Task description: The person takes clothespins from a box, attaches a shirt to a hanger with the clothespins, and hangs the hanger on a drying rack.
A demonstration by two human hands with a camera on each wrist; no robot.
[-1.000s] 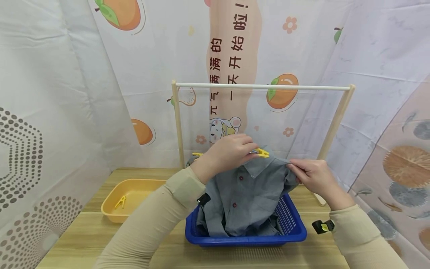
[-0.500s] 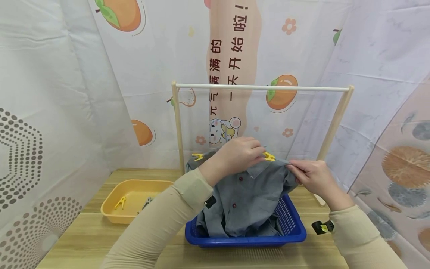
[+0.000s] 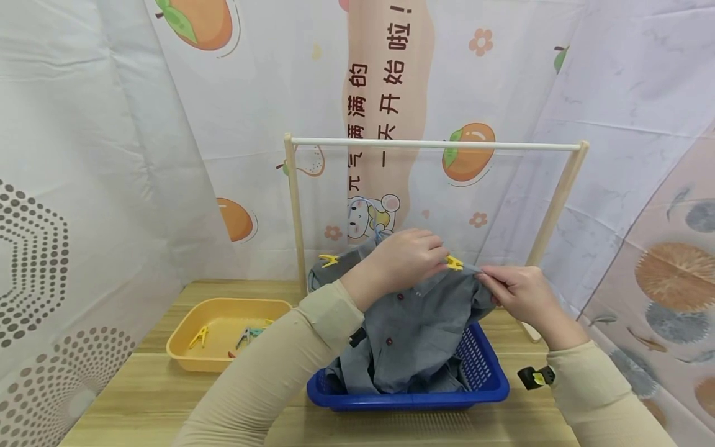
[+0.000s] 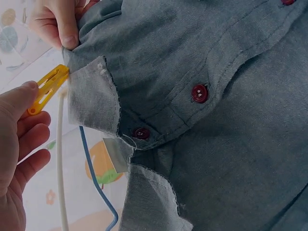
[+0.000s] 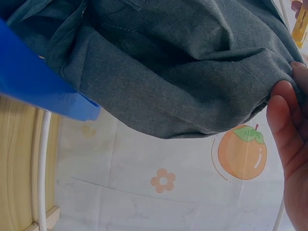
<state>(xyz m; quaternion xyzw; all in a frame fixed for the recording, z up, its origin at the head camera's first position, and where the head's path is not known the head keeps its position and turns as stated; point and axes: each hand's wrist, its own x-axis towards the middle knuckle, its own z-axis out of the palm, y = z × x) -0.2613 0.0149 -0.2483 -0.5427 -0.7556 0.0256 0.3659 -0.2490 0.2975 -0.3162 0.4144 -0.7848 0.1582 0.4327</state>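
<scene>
A grey-blue button shirt (image 3: 416,332) hangs bunched on a blue hanger (image 4: 91,166), its lower part in a blue basket (image 3: 410,400). My left hand (image 3: 404,261) pinches a yellow clothespin (image 4: 50,89) between thumb and finger, its tip at the shirt's shoulder beside the collar (image 4: 94,96). With thumb and fingers, my right hand (image 3: 519,288) pinches the shirt's shoulder near the sleeve; the right wrist view shows that hand (image 5: 291,120) at the cloth's edge. Another yellow clothespin (image 3: 328,261) sits on the opposite shoulder.
Behind the basket stands a wooden rack with a white bar (image 3: 436,144). At left, a yellow tray (image 3: 179,323) holds several clothespins (image 3: 199,336) on the wooden table (image 3: 134,397). Patterned curtains surround the table.
My left hand has moved a little right and down along the shoulder with the yellow clothespin, uncovering more of the tray. My right hand stays in place, holding the shirt.
</scene>
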